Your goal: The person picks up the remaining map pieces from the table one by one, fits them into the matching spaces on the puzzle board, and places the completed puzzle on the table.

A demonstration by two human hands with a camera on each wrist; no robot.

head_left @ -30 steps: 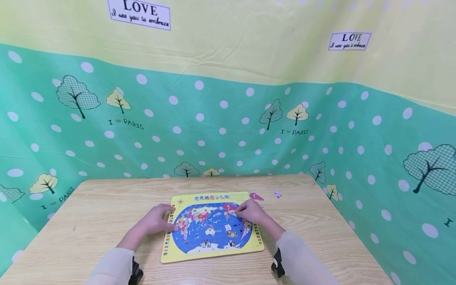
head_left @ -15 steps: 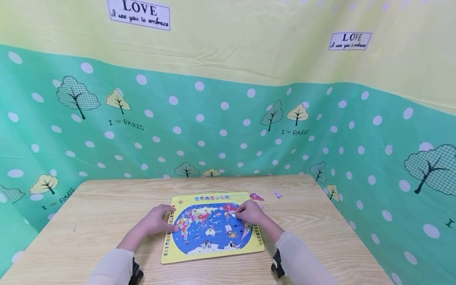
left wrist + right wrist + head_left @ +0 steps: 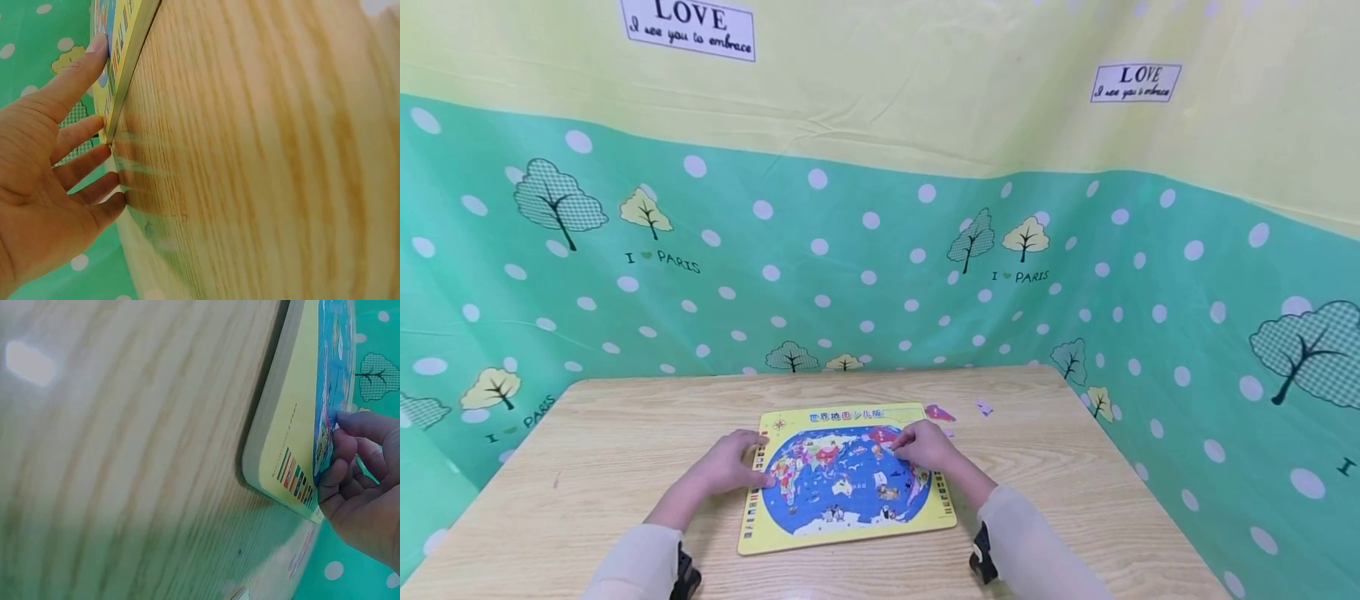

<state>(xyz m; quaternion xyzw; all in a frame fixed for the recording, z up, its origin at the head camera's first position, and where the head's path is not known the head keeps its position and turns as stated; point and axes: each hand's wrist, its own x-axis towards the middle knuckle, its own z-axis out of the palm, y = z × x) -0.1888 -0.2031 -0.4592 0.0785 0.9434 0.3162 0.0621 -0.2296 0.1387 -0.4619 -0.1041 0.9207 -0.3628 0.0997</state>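
Note:
A yellow-bordered world map puzzle board (image 3: 850, 546) lies flat on the table, with a blue oval map and Chinese characters along its top. My left hand (image 3: 733, 462) rests at the board's left edge; in the left wrist view its thumb (image 3: 78, 75) lies on the border and the other fingers spread beside the edge. Over the map's upper right, my right hand (image 3: 931, 447) has thumb and forefinger together, pinching a small puzzle piece mostly hidden by the fingertips. Its other fingers (image 3: 334, 481) curl in against the board's right side.
A red puzzle piece (image 3: 939, 412) lies by the board's upper right corner. Farther right is a small purple piece (image 3: 983, 407). The wooden table (image 3: 617, 450) meets a green dotted curtain (image 3: 850, 275) at the back and right.
My right hand shifts very slightly left over the map's upper right. The left hand and the board stay in place.

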